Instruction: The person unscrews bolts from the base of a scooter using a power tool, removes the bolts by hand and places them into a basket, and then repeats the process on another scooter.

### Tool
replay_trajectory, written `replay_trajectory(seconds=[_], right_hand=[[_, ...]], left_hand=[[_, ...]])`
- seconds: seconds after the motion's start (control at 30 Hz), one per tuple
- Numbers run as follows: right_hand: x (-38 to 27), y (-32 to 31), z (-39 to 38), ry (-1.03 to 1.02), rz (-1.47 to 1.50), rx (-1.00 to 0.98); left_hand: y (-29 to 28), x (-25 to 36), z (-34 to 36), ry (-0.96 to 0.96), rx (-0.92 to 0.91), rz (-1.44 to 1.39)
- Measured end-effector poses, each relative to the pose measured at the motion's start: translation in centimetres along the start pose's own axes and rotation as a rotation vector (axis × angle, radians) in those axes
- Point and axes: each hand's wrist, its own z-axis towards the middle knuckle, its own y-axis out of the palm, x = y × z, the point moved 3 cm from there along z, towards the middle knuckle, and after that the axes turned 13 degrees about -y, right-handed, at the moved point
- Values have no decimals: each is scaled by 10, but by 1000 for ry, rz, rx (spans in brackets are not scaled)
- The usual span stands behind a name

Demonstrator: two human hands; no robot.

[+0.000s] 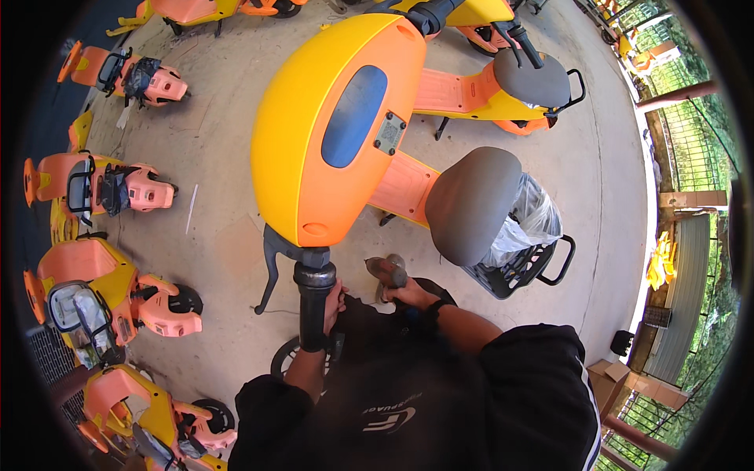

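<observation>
Both hands (334, 302) beside handlebar grip (314, 310)

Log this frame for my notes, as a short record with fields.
setting: concrete yard with rows of parked orange-and-yellow scooters
nearest scooter: yellow-and-orange front panel, grey padded seat, black rear basket holding clear plastic
left hand: beside the black handlebar grip, touching it
right hand: holds a small grey tool, kind unclear
</observation>
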Motion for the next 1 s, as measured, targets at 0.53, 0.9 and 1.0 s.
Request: replay_trajectory(seconds=[0.53,0.9,1.0], right_hand=[[-50,19,-37,-264,58,10],[3,-1,-1,-245,257,55],[23,-11,19,-306,287,109]], left_hand=[[53,36,61,0,-196,-293],[74,35,116,60,-260,-501],[72,36,141,47,-233,-388]])
